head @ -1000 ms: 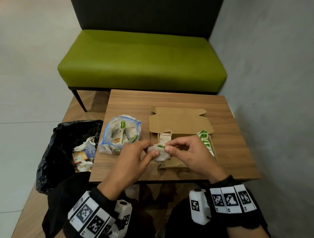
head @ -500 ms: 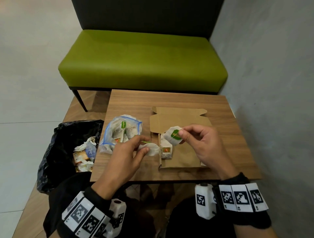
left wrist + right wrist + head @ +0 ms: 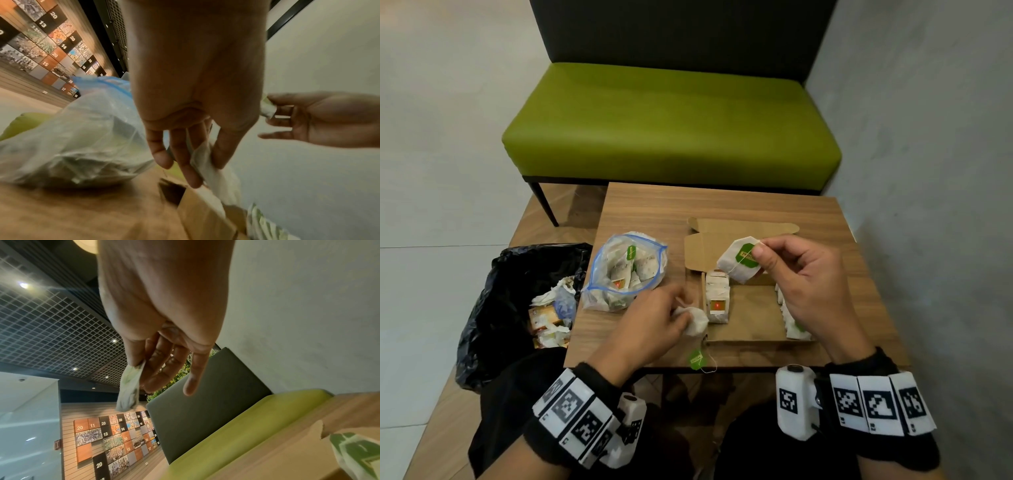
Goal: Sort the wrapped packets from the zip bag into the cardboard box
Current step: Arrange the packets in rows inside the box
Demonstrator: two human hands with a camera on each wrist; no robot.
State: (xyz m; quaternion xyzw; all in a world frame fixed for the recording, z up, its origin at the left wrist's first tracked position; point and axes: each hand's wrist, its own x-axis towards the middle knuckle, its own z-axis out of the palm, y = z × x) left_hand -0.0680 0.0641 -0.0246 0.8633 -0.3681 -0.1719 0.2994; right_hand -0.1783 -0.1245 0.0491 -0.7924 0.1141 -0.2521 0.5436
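Note:
My right hand (image 3: 760,251) pinches a white packet with a green tag (image 3: 739,262) above the back of the open cardboard box (image 3: 750,318); the same packet (image 3: 128,386) hangs from the thumb and finger in the right wrist view. My left hand (image 3: 681,313) grips a crumpled white packet (image 3: 697,322) just left of the box, with its green tag (image 3: 697,359) dangling on a string over the table edge. The left wrist view shows that packet (image 3: 207,168) between fingers and thumb. The clear zip bag (image 3: 625,272) with several packets sits left of the box. Packets stand along both sides of the box.
A black rubbish bag (image 3: 517,308) with wrappers stands open on the floor left of the small wooden table (image 3: 722,205). A green bench (image 3: 671,126) lies beyond the table and a grey wall runs along the right.
Both hands held one bundle together over the box front. The right hand has lifted up and back with the green-tagged packet; the left keeps the other packet low beside the box.

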